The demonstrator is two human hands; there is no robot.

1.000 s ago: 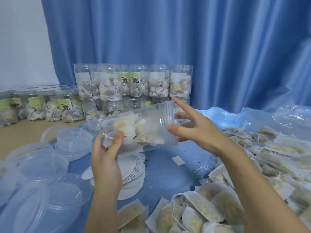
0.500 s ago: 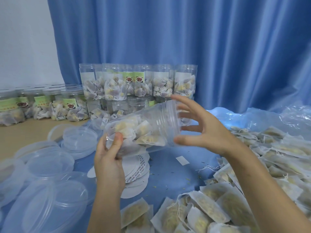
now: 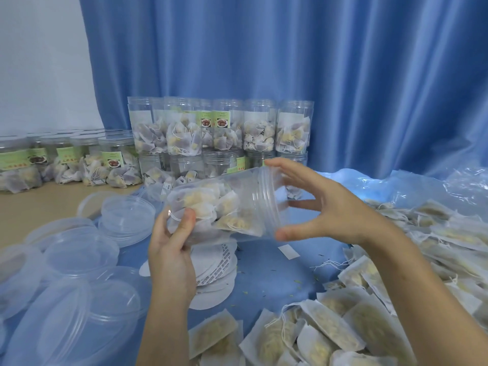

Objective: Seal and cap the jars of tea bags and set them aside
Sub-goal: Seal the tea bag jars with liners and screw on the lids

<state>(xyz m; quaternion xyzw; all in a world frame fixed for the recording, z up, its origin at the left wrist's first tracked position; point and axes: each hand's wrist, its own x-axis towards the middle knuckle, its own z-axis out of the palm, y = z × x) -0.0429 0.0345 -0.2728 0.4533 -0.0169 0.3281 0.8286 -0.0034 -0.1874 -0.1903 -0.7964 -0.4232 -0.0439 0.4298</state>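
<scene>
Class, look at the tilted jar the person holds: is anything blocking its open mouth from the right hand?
Nothing visible does. The jar is gripped at its base by the left hand; the right hand is spread at the uncovered mouth.

My right hand (image 3: 335,207) now spread around jar (image 3: 224,207) mouth, thumb under rim, fingers over top; jar mouth tipped higher than a second ago.

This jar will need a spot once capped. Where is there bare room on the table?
Bare blue cloth between the seal discs and the loose tea bags; bare tan tabletop behind the lids. Crowded: lids at left, bags at right, jars behind.
</scene>
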